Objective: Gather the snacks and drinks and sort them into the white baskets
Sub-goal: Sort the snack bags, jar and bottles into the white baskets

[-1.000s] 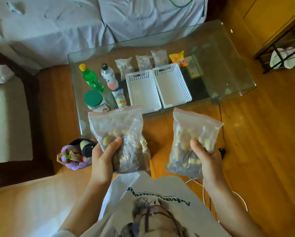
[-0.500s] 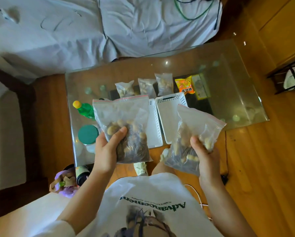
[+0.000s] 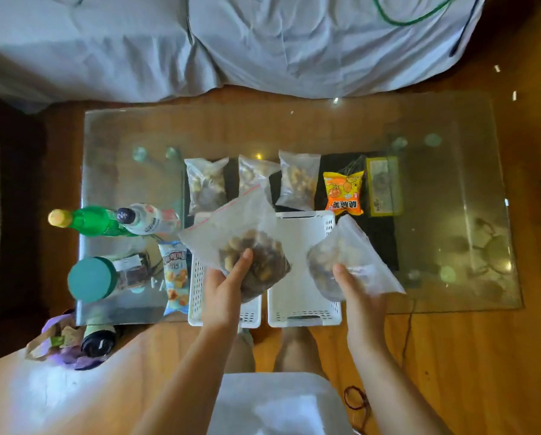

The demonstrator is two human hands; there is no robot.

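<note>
The left hand (image 3: 223, 290) grips a clear nut bag (image 3: 236, 243) from below, thumb curled over its front, holding it above the left basket (image 3: 197, 296). The right hand (image 3: 361, 296) pinches a second nut bag (image 3: 349, 262) the same way, over the right edge of the right basket (image 3: 303, 246). Both bags hang in the air, tilted away from the person, touching neither basket. The 2 white baskets stand side by side at the near edge of the glass table (image 3: 435, 189); what lies inside them is mostly hidden by the bags, though the right one looks bare.

Beyond the baskets, 3 smaller nut bags (image 3: 299, 180) lie in a row on a dark mat (image 3: 379, 233), then an orange snack packet (image 3: 344, 193) and a yellow-green packet (image 3: 383, 186) further right. To the left of the baskets stand a green bottle (image 3: 87, 219) and a clear bottle (image 3: 147, 218), touching or nearly so. Nearer stand a jar with a teal lid (image 3: 90, 279) and a blue snack packet (image 3: 175, 274) just beside the left basket.

A bag of bottles (image 3: 71, 340) sits on the floor by the table's near left corner. A sheet-covered sofa (image 3: 231, 42) lies behind the table.
</note>
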